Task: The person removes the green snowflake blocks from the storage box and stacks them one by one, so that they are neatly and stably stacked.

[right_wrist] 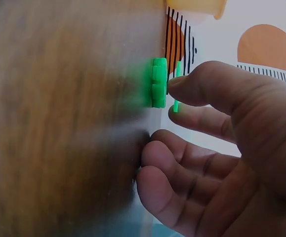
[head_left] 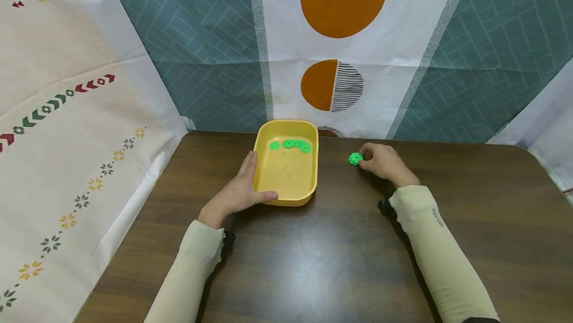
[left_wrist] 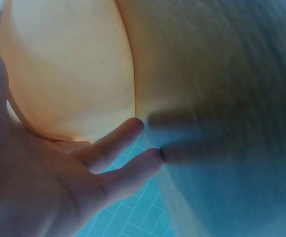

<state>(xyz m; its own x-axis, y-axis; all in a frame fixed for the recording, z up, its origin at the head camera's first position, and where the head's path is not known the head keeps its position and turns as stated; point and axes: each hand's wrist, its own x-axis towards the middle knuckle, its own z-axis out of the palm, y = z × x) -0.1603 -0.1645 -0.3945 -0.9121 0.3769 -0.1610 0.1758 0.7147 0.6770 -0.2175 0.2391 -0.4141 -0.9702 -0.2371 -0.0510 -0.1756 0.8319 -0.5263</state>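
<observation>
A yellow tray [head_left: 286, 191] stands on the table with several green discs [head_left: 295, 145] lying inside toward its far end. My left hand [head_left: 237, 191] rests against the tray's left side, its fingers straight and its thumb laid along the near rim. Right of the tray, my right hand [head_left: 380, 162] pinches a thin green disc [right_wrist: 177, 86] between thumb and a fingertip. Just beneath that disc, thicker green notched discs [right_wrist: 159, 83] lie on the table. The other fingers of the right hand are bent close to the tabletop.
The brown wooden table [head_left: 304, 263] ends at a patterned cloth backdrop [head_left: 215, 64] just behind the tray. A white cloth with printed motifs [head_left: 80, 154] hangs along the left side.
</observation>
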